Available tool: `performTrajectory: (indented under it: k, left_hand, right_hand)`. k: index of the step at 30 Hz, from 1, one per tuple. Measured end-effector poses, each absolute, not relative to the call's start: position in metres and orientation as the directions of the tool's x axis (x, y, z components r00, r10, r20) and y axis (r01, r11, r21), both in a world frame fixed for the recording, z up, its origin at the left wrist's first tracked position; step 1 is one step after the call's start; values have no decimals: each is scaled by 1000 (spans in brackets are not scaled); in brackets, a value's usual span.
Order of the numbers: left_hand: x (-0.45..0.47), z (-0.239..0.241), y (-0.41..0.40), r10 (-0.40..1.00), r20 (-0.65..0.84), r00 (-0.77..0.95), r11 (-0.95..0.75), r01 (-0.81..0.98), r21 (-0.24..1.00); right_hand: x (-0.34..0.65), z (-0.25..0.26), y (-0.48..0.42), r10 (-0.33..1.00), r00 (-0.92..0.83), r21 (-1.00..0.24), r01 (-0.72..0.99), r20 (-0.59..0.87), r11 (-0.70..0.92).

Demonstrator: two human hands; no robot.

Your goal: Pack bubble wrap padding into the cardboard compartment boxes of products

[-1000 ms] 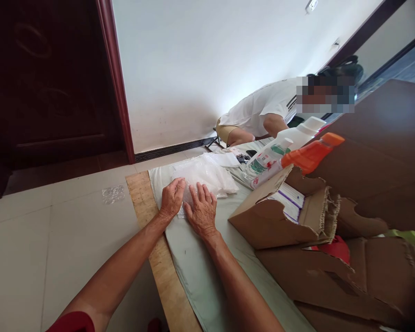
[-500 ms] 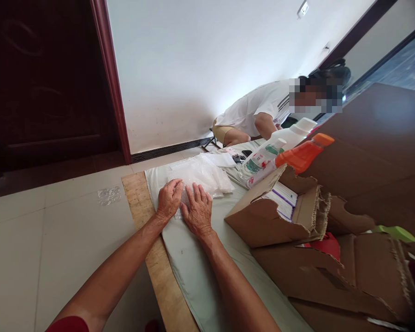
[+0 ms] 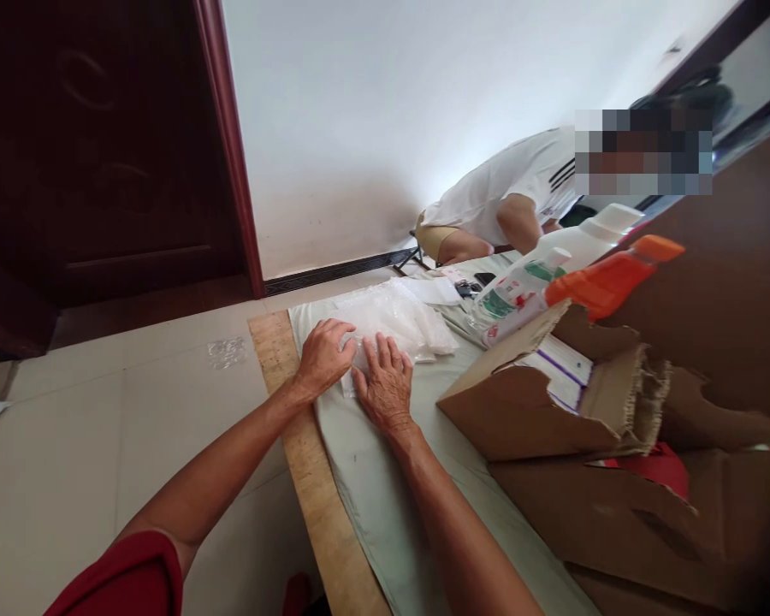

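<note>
A pile of clear bubble-wrap bags [image 3: 401, 312] lies on the pale green cloth near the table's left end. My right hand [image 3: 385, 385] rests flat on the near part of this plastic, fingers stretched out and somewhat spread. Beside it, at the plastic's left edge, is my left hand [image 3: 326, 355]; its fingers are bent and point right, with a gap between them and the thumb. Nothing shows in that gap except plastic beneath. The palms hide part of the nearest bag.
Right of my hands stand torn-open cardboard boxes [image 3: 526, 419], one holding white-and-purple packs [image 3: 561, 368]. Behind them are a clear bottle [image 3: 519, 287], a white bottle [image 3: 590, 239] and an orange bottle [image 3: 607, 282]. Across the table, a person in a white shirt [image 3: 500, 188] bends forward.
The view has shifted, so everything sits further right in it. My left thumb and fingers, close together before, have parted. My right hand stays flat on the plastic.
</note>
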State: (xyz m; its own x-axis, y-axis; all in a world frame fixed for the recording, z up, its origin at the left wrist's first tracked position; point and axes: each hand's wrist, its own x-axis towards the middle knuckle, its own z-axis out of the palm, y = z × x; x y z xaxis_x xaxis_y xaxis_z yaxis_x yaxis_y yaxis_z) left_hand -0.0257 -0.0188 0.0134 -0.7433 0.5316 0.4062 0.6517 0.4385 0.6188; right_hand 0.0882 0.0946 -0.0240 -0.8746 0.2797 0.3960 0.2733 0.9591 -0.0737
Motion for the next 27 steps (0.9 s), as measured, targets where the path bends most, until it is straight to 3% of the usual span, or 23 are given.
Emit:
performTrajectory:
  k: [6,11,16,20,27]
  left_hand:
    - [-66,6,-48,525,259,-811,678,583,449]
    - [-88,0,-55,476,160,-865,777,499,384]
    - [-117,6,-55,401,52,-915,846,391,361]
    - [-144,7,-57,333,-129,-934,895,270,355]
    - [-173,7,-53,358,-305,-883,883,213,419]
  right_hand:
    - [87,-24,95,269,-877,-60,268,398,962]
    - [87,-23,95,271,-875,-53,273,402,961]
    - [87,-23,94,273,-873,-57,273,405,960]
    - [87,-23,94,278,-876,-64,275,395,959]
    - [90,-18,90,307,-887,-98,291,346,952]
